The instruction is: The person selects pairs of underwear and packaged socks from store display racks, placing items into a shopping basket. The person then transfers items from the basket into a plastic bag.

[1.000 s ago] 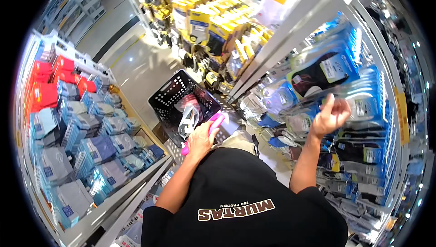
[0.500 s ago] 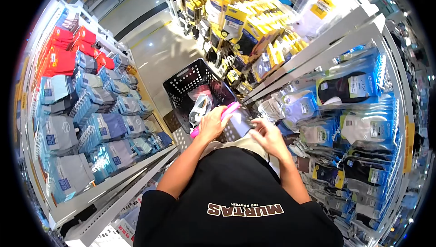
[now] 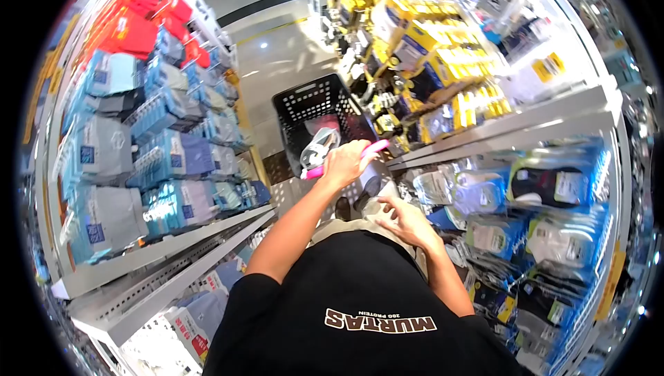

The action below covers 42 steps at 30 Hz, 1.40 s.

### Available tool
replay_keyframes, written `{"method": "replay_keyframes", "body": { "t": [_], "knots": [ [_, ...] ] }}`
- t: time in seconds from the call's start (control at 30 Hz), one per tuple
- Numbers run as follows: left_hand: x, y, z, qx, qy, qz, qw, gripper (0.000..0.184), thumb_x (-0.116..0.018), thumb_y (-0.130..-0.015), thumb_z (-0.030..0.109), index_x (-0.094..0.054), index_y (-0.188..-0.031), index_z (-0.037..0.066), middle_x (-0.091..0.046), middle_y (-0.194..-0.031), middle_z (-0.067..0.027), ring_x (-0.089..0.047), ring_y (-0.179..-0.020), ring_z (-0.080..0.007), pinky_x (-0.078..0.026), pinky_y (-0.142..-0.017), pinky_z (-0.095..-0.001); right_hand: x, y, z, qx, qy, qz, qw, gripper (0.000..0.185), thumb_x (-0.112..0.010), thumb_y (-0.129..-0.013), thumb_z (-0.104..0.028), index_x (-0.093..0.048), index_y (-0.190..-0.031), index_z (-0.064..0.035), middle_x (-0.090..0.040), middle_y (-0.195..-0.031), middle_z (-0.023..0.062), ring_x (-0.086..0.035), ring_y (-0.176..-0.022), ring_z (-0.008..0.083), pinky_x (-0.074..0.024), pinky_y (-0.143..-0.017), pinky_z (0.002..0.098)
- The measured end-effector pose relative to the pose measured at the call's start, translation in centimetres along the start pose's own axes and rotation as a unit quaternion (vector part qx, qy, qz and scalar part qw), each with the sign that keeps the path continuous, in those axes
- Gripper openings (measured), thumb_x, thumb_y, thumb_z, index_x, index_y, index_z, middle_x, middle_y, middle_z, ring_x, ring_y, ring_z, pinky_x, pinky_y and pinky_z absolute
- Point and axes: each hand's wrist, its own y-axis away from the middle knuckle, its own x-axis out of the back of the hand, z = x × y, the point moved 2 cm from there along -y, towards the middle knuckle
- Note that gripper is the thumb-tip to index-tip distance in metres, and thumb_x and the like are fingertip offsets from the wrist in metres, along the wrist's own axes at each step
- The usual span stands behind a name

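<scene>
My left hand [image 3: 346, 162] is wrapped round the pink handle [image 3: 375, 148] of a black perforated shopping basket [image 3: 285, 117]. Inside the basket lies a package with white and grey parts [image 3: 319, 151], and something reddish sits behind it; neither kind is clear to me. Close to my waist, my right hand [image 3: 407, 222] hangs with its fingers apart and nothing in it. The nearest goods to it are packaged socks or similar wear [image 3: 477, 189] on the right rack, which it does not touch.
At left, a rack holds hanging grey and blue packs [image 3: 104, 148] and red packs [image 3: 128, 30]. Yellow packs [image 3: 449, 51] fill the rack ahead right. A pale tiled aisle floor [image 3: 256, 65] runs forward between the racks. My shoes [image 3: 370, 186] show below the handle.
The view has shifted, and the basket now appears farther right, with my shoes visible. My right hand has moved back from the handle area toward my waist. My left hand keeps hold of the handle.
</scene>
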Motion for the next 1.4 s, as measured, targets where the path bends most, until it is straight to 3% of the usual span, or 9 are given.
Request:
{"method": "replay_keyframes", "body": {
  "t": [0.17, 0.37, 0.6, 0.73, 0.9, 0.97, 1.07, 1.17, 1.4],
  "knots": [
    [0.8, -3.0, -2.0, 0.009, 0.003, 0.013, 1.0, 0.041, -0.064, -0.093, 0.047, -0.07, -0.114, 0.012, -0.073, -0.103, -0.0106, -0.07, -0.092, -0.0323, -0.054, -0.077, -0.0455, 1.4, -3.7, -0.1, 0.03, -0.012, 0.042, 0.999, 0.051, -0.075, -0.088, -0.031, -0.059, -0.131, -0.0089, -0.066, -0.106, 0.0136, -0.065, -0.088, 0.0286, -0.0537, -0.08, 0.0405],
    [2.4, -6.9, -5.1, 0.054, 0.003, -0.006, 0.999, 0.044, -0.064, -0.092, 0.052, -0.069, -0.111, 0.013, -0.073, -0.102, -0.0124, -0.069, -0.096, -0.0335, -0.053, -0.08, -0.049, 2.6, -11.3, -1.0, 0.082, -0.009, 0.069, 0.994, 0.058, -0.077, -0.086, -0.018, -0.054, -0.138, -0.008, -0.064, -0.114, 0.0108, -0.061, -0.099, 0.023, -0.0515, -0.089, 0.037],
    [5.5, -11.8, -8.1, 0.127, 0.03, -0.016, 0.991, 0.045, -0.069, -0.085, 0.052, -0.07, -0.109, 0.014, -0.073, -0.103, -0.0134, -0.069, -0.096, -0.0337, -0.053, -0.083, -0.0479, 6.4, -24.7, -4.4, 0.244, 0.096, 0.248, 0.933, 0.072, -0.074, -0.075, -0.001, -0.048, -0.141, -0.0051, -0.05, -0.139, 0.0198, -0.048, -0.13, 0.0382, -0.0389, -0.112, 0.0452],
    [7.8, -14.3, -10.5, 0.14, 0.167, 0.117, 0.969, 0.028, -0.073, -0.083, 0.03, -0.073, -0.096, 0.006, -0.073, -0.089, -0.0125, -0.071, -0.083, -0.0277, -0.055, -0.075, -0.0387, 5.6, -33.0, -4.8, 0.289, 0.152, 0.139, 0.935, 0.065, -0.074, -0.069, 0.0, -0.055, -0.13, -0.0039, -0.055, -0.133, 0.0185, -0.049, -0.127, 0.0403, -0.0358, -0.113, 0.0503],
    [8.2, -16.6, -14.1, 0.133, 0.145, 0.286, 0.938, 0.019, -0.071, -0.087, 0.022, -0.07, -0.092, 0.004, -0.07, -0.083, -0.0116, -0.069, -0.07, -0.0249, -0.055, -0.066, -0.0367, 5.2, -39.2, -5.1, 0.313, 0.192, 0.172, 0.914, 0.022, -0.076, -0.069, -0.01, -0.065, -0.088, -0.0093, -0.061, -0.086, 0.0098, -0.058, -0.088, 0.0359, -0.0446, -0.081, 0.0486],
    [9.3, -16.0, -13.6, 0.159, 0.03, 0.277, 0.947, 0.025, -0.07, -0.089, 0.032, -0.069, -0.085, 0.007, -0.07, -0.084, -0.0117, -0.069, -0.078, -0.0312, -0.054, -0.069, -0.0409, 5.5, -40.3, -5.1, 0.331, 0.196, 0.182, 0.905, 0.023, -0.074, -0.067, -0.01, -0.064, -0.087, -0.01, -0.06, -0.086, 0.0101, -0.057, -0.087, 0.0344, -0.0443, -0.081, 0.0467],
    [10.2, -12.3, -13.7, 0.152, -0.13, 0.214, 0.956, 0.038, -0.069, -0.088, 0.047, -0.067, -0.088, 0.009, -0.067, -0.09, -0.0087, -0.063, -0.088, -0.0292, -0.046, -0.082, -0.0423, 6.3, -42.2, -5.1, 0.3, 0.215, 0.121, 0.921, 0.027, -0.075, -0.065, -0.01, -0.066, -0.09, -0.0113, -0.06, -0.089, 0.0097, -0.056, -0.092, 0.0331, -0.0431, -0.086, 0.046],
    [10.7, -9.8, -16.3, 0.119, -0.052, 0.252, 0.959, 0.024, -0.074, -0.082, 0.026, -0.064, -0.093, 0.007, -0.064, -0.095, -0.01, -0.061, -0.092, -0.0312, -0.046, -0.085, -0.0433, 6.4, -43.1, -5.8, 0.276, 0.242, 0.097, 0.925, 0.03, -0.076, -0.064, -0.012, -0.069, -0.094, -0.0119, -0.061, -0.091, 0.0088, -0.057, -0.094, 0.0321, -0.0432, -0.091, 0.0455],
    [10.2, -13.2, -19.9, 0.215, 0.016, 0.231, 0.949, 0.022, -0.074, -0.072, 0.014, -0.062, -0.087, 0.004, -0.066, -0.084, -0.0157, -0.064, -0.084, -0.038, -0.051, -0.079, -0.046, 7.0, -45.5, -6.7, 0.276, 0.208, 0.154, 0.926, 0.019, -0.071, -0.067, -0.006, -0.069, -0.086, -0.0111, -0.06, -0.085, 0.0081, -0.057, -0.089, 0.0322, -0.0431, -0.084, 0.0453]
  ]
}}
